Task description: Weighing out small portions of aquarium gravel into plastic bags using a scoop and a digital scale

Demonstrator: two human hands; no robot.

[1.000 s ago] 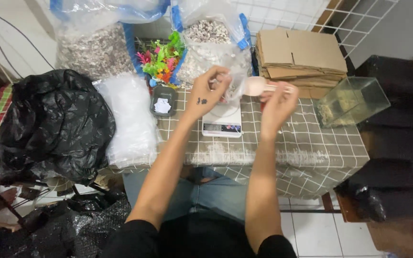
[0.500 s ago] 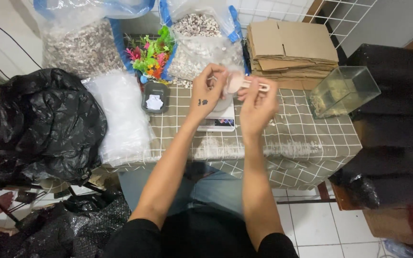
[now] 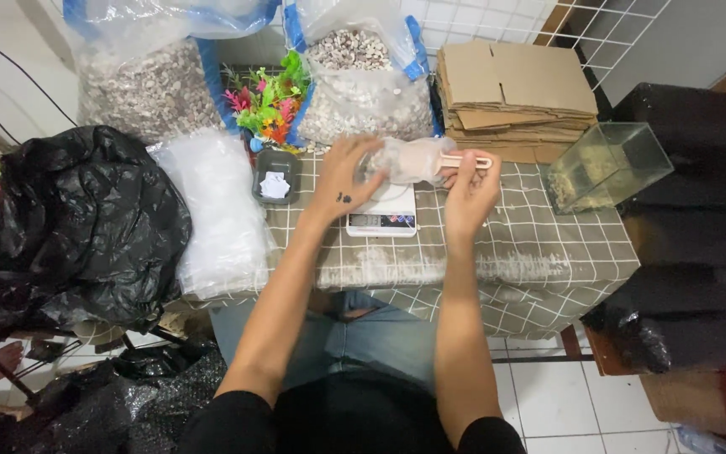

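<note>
Flattened cardboard boxes (image 3: 514, 97) — glass tank (image 3: 605, 166) — black bag (image 3: 77, 223).

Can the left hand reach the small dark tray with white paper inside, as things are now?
Probably yes. The left hand holds the small clear bag above the scale, and the dark tray sits just beside it on the table with nothing between; the bag would need releasing first.

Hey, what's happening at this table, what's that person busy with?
A seated person holds a small clear bag in both hands just above a small digital scale on a checked tablecloth. The left hand grips the bag's side, and the right hand pinches its end, where a pale stick-like piece pokes out. Behind stand big bags of pebbles, colourful plastic plants and flattened cardboard. A glass tank sits to the right, a black sack to the left.
</note>
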